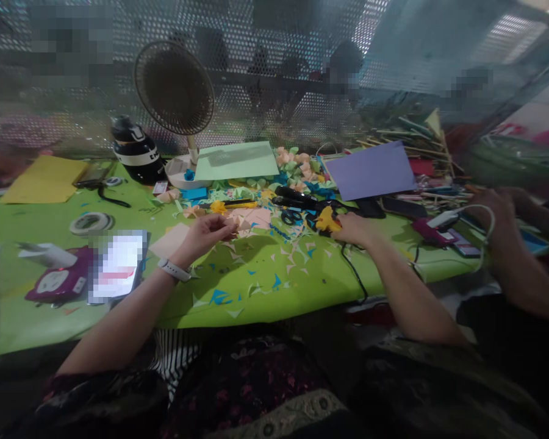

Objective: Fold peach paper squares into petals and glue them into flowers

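My left hand is over the middle of the green table, thumb and fingertips pinched together beside pale pink paper sheets. Whatever small thing lies in that pinch is too blurred to make out. My right hand reaches in from the right, its fingers closed at a yellow paper flower; the fingertips are partly hidden. Close to it lie black-handled scissors and a black cable. Another yellow paper flower rests beyond my left hand, next to a yellow cutter.
Paper scraps litter the table. Behind stand a fan, a black bottle, a green sheet and a purple sheet. At left are a phone and tape roll. A co-worker's arm is at right.
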`<state>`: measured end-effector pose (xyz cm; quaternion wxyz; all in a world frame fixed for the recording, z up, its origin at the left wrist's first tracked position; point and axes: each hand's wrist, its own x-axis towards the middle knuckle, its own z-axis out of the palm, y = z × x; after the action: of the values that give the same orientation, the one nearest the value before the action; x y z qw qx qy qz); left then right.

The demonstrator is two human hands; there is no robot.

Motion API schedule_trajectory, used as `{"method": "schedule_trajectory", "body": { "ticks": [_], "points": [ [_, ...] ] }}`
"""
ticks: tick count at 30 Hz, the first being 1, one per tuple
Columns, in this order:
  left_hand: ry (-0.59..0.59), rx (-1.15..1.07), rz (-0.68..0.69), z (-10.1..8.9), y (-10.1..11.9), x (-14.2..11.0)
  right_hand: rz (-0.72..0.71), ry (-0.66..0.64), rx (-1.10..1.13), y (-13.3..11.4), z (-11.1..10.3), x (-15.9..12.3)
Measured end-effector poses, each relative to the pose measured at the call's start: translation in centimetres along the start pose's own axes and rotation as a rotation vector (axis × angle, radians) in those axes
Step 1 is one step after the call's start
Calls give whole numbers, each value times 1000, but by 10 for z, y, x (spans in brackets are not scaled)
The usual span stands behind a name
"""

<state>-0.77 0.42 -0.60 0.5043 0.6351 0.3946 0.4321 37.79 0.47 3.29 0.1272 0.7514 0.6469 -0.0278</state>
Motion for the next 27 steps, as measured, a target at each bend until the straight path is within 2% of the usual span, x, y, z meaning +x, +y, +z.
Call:
{"method": "schedule_trajectory", "body": {
  "ticks": [3, 8, 10, 12, 13, 15, 16, 18, 21, 27],
  "points": [
    [2, 11, 2, 0, 0, -1, 30, 43, -8, 0, 4, 3],
    [-2, 22, 0, 2, 5, -2, 132, 242, 169, 12, 13, 6],
    [4, 38, 2, 3, 6, -2, 200, 388, 328, 19, 12, 6],
    [13, 50, 8, 3, 5, -1, 200, 467, 650, 21, 8, 5],
    [14, 52, 14, 3, 4, -1, 154, 438, 862, 20, 5, 3],
    [24, 49, 29, 2, 1, 0, -5, 263, 1284, 9, -1, -3],
    [38, 47, 41, 2, 0, 0, -100, 152, 1447, 1, -5, -7],
    [80, 42, 77, 1, -1, 0, -246, 0, 1634, -21, -11, -16],
    [149, 46, 129, -1, 0, 0, -356, -87, 1708, -55, -21, -25],
    [256, 40, 156, -2, 1, 3, -487, -200, 1632, -110, -43, -28]
  ]
}}
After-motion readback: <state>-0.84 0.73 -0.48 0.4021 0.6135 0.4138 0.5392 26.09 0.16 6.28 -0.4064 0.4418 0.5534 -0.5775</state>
